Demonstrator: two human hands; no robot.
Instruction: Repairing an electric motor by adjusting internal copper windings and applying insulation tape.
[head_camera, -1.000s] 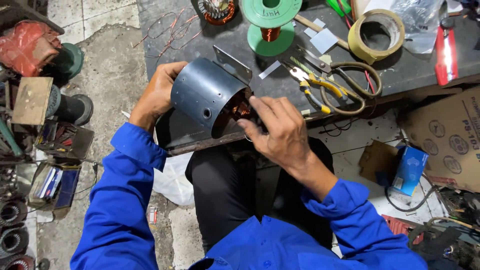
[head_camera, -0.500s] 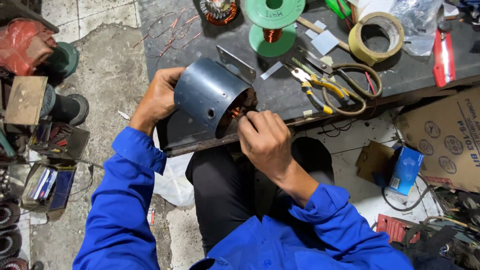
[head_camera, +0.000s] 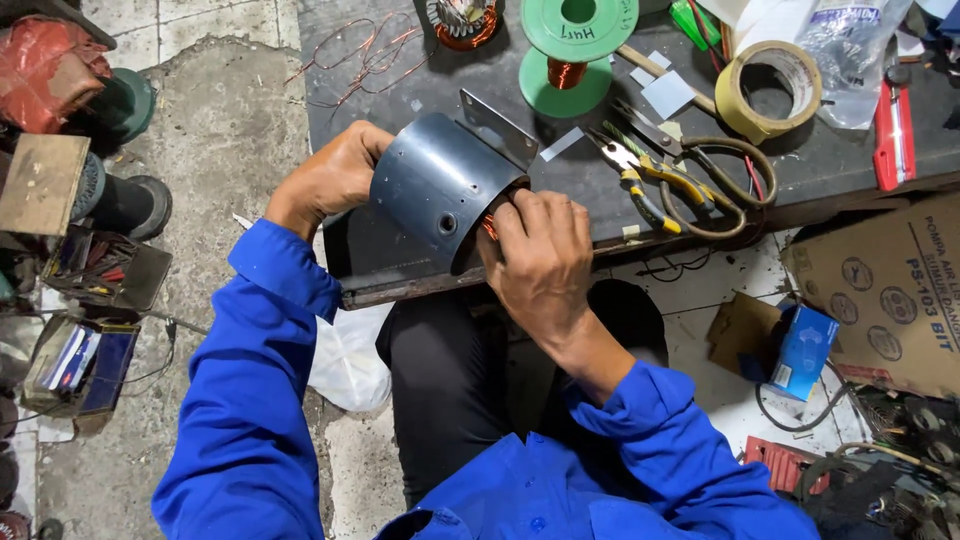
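A dark blue-grey cylindrical motor housing (head_camera: 435, 190) lies tilted on the near edge of the dark workbench (head_camera: 400, 80), its open end facing me. My left hand (head_camera: 328, 178) grips its far closed end. My right hand (head_camera: 540, 250) covers the open end, fingertips pressed onto the copper windings (head_camera: 489, 226) inside. Most of the winding is hidden behind my right hand.
On the bench lie a green wire spool (head_camera: 573, 40), pliers with yellow handles (head_camera: 640, 175), scissors (head_camera: 715, 180), a masking tape roll (head_camera: 768, 90), a red cutter (head_camera: 891, 125) and loose copper wire (head_camera: 350, 60). Cardboard box (head_camera: 890, 290) and blue box (head_camera: 803, 350) sit on the floor right; scrap parts left.
My right hand has moved up and left, from beside the opening onto it, now covering the windings. The housing has tipped slightly. The left hand keeps its grip.
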